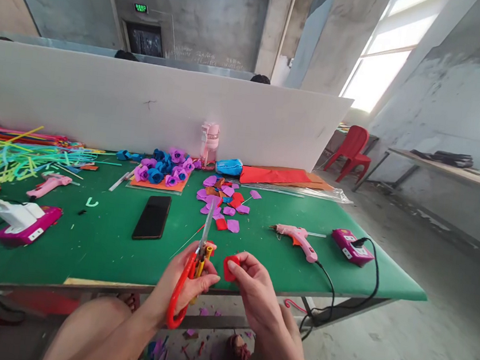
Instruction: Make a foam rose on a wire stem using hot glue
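Red-handled scissors (189, 268) sit in my left hand (195, 287), its fingers curled around them and something yellow (200, 267), blades pointing forward. My right hand (255, 281), nearly closed, pinches a red piece (229, 268) over the table's (105, 260) front edge. Scraps (233, 225) lie ahead, between a phone (152, 218) and a glue gun (296, 236).

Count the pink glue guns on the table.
2. One pink glue gun lies to the right of the right hand; another pink glue gun lies at left, beyond the white plug. Any under the colored strips would be hidden.
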`<state>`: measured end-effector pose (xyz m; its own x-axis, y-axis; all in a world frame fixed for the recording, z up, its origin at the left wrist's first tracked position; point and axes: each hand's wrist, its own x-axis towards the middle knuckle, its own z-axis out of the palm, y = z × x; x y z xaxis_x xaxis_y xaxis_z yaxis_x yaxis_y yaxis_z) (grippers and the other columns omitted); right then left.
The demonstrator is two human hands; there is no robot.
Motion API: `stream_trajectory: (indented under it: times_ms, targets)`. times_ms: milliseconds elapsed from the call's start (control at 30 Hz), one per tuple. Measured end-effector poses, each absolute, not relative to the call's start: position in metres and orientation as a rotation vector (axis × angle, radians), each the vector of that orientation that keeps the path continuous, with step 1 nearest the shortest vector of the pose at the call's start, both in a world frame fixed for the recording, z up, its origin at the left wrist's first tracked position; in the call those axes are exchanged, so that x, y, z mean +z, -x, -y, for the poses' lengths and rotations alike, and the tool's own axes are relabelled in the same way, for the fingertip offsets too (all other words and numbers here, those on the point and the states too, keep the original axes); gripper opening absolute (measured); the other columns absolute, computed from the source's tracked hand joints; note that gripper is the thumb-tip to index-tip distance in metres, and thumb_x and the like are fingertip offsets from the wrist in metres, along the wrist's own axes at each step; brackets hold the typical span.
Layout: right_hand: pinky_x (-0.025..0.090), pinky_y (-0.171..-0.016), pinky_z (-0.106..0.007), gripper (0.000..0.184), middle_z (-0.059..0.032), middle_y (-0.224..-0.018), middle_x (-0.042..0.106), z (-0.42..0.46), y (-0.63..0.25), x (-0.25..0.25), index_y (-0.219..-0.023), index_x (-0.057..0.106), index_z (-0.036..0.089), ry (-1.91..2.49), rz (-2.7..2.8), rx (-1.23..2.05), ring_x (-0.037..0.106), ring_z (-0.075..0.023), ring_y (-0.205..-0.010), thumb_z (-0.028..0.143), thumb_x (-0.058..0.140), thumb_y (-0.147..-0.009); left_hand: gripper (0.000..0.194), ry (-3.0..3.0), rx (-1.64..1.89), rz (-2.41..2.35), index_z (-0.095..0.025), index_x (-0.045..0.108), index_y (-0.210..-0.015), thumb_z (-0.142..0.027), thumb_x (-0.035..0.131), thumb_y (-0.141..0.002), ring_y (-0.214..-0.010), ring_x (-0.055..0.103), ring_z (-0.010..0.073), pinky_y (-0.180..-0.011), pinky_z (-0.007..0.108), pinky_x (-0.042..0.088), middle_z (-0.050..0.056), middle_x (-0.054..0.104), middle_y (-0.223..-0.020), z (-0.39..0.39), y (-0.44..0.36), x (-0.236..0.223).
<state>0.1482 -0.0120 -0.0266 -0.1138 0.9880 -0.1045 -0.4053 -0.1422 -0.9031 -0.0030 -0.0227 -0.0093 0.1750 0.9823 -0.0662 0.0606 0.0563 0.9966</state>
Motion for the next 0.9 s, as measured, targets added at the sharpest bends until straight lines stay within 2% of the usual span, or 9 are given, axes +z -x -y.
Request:
stream_trajectory:
  times_ms: [100,200,367,533,667,767,900]
  targets:
    - [0.037,-0.059,-0.020,0.026,0.0021,-0.062,0.058,0.016,-0.142,-0.031,-0.067,0.056,0.015,0.888,0.756,1.572,0.047,-0.0081,-0.058,0.032,0.076,-0.062,0.054,-1.215,1.053,-1.127,-0.017,0.044,-0.112,-0.026,0.069,-0.065,-0.060,0.053,0.0084,-0.055,0.018,0.043,-0.004,0.056,-0.070,0.023,-0.002,-0.012]
    - [0.038,-0.059,-0.018,0.025,0.0012,-0.066,0.061,0.020,-0.137,-0.036,-0.068,0.057,0.015,0.853,0.681,1.624,0.049,-0.0069,-0.059,0.030,0.077,-0.062,0.051,-1.198,1.065,-1.121,-0.018,0.043,-0.113,-0.025,0.066,-0.068,-0.057,0.052,0.0074,-0.054,0.018,0.044,-0.004,0.054,-0.070,0.023,-0.005,-0.018]
    - [0.030,-0.044,-0.014,0.026,0.0033,-0.061,0.058,0.018,-0.138,-0.037,-0.069,0.056,0.015,0.864,0.631,1.648,0.042,-0.0031,-0.048,0.029,0.077,-0.063,0.039,-1.373,1.005,-1.234,-0.020,0.043,-0.113,-0.028,0.054,-0.076,-0.053,0.052,0.0079,-0.050,0.019,0.043,-0.003,0.056,-0.073,0.023,-0.001,-0.024]
    - [0.027,-0.039,-0.014,0.027,0.0037,-0.060,0.058,0.009,-0.150,-0.032,-0.075,0.059,0.016,0.909,0.623,1.529,0.040,-0.0019,-0.041,0.032,0.077,-0.063,0.034,-1.607,0.761,-1.442,-0.021,0.044,-0.113,-0.029,0.044,-0.080,-0.058,0.056,0.0119,-0.048,0.019,0.039,0.000,0.059,-0.072,0.031,0.003,-0.019]
    - [0.021,-0.036,-0.015,0.026,0.0018,-0.059,0.060,0.006,-0.160,-0.029,-0.077,0.063,0.014,0.962,0.702,1.427,0.033,-0.0004,-0.038,0.033,0.075,-0.065,0.025,-1.699,0.664,-1.459,-0.021,0.047,-0.104,-0.027,0.041,-0.081,-0.055,0.053,0.0112,-0.049,0.019,0.036,-0.001,0.058,-0.067,0.039,0.006,-0.019]
    - [0.019,-0.035,-0.015,0.023,0.0018,-0.058,0.060,0.005,-0.165,-0.026,-0.075,0.064,0.014,0.958,0.724,1.406,0.032,-0.0002,-0.037,0.034,0.073,-0.067,0.027,-1.890,0.474,-1.464,-0.023,0.044,-0.107,-0.021,0.039,-0.080,-0.052,0.049,0.0109,-0.048,0.020,0.032,-0.003,0.056,-0.065,0.042,0.008,-0.017]
    - [0.018,-0.033,-0.016,0.023,0.0023,-0.060,0.060,0.006,-0.168,-0.025,-0.075,0.063,0.015,0.942,0.704,1.415,0.028,0.0009,-0.033,0.035,0.072,-0.068,0.034,-2.065,0.209,-1.526,-0.022,0.044,-0.109,-0.013,0.039,-0.077,-0.060,0.054,0.0132,-0.051,0.022,0.030,0.001,0.061,-0.076,0.045,0.002,-0.006]
